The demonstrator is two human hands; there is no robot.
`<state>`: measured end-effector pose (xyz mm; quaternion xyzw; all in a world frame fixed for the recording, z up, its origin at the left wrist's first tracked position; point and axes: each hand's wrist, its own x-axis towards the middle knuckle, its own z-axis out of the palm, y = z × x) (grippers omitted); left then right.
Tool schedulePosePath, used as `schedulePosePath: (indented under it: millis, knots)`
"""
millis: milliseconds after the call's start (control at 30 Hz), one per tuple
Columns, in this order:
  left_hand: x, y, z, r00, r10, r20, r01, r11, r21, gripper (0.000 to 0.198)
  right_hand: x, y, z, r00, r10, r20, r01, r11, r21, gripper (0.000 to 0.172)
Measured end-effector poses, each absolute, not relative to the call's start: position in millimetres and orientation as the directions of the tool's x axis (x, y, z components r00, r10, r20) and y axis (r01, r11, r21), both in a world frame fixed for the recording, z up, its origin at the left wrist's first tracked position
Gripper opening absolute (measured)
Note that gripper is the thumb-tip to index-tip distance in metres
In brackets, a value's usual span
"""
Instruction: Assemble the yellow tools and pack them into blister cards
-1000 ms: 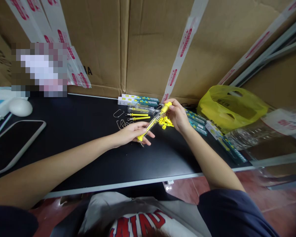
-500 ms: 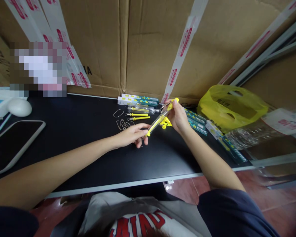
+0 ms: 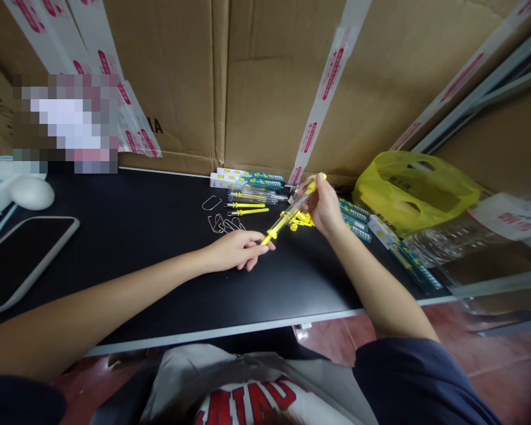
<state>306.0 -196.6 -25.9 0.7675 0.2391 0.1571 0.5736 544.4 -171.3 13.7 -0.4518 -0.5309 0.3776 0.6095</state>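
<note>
A spring scale with a clear tube [image 3: 295, 208] and yellow fittings slants between my two hands above the black table. My left hand [image 3: 236, 248] pinches the yellow rod [image 3: 268, 237] that sticks out of the tube's lower end. Around the upper end, by the yellow cap [image 3: 312, 184], the fingers of my right hand [image 3: 325, 206] are closed. Just behind lie loose yellow plastic parts [image 3: 301, 220], two yellow rods [image 3: 248, 211] with metal ends and several bent wire hooks [image 3: 223, 224]. Clear tubes [image 3: 254, 196] with yellow rods rest farther back.
Printed boxes [image 3: 248, 179] lie at the back against a large cardboard carton [image 3: 274, 88]. More such boxes [image 3: 405, 257] are at the right, near a yellow plastic bag [image 3: 380, 195] and a clear bottle [image 3: 438, 242]. A phone [image 3: 30, 260] lies at the left.
My left hand has drawn the yellow rod out of the tube's lower end. My right hand has shifted slightly right with the tube.
</note>
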Motion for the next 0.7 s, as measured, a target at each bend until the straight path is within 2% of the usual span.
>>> schedulePosePath:
  millis: [133,333,500,700]
  knots:
    - [306.2,-194.0,-24.5,0.806,0.592,-0.018,0.139,-0.16,0.977,0.039,546.2,-169.2,12.0,0.193,0.94,0.281,-0.024,0.291,-0.957,0.048]
    - [305.4,-192.0,-25.6,0.798,0.6,-0.06,0.153,-0.106,0.983,0.054,534.2,-175.0,7.8,0.086,0.955,0.285,-0.047,0.289,-0.956,0.044]
    - [304.6,-190.8,-20.8,0.793,0.606,-0.061,0.163,-0.114,0.98,0.051,550.6,-169.2,15.3,0.217,0.925,0.312,-0.026,0.325,-0.945,0.044]
    - [305.1,-189.3,-26.7,0.792,0.607,-0.067,0.166,-0.109,0.98,0.054,532.5,-175.7,4.9,0.141,0.956,0.256,0.017,0.256,-0.967,0.048]
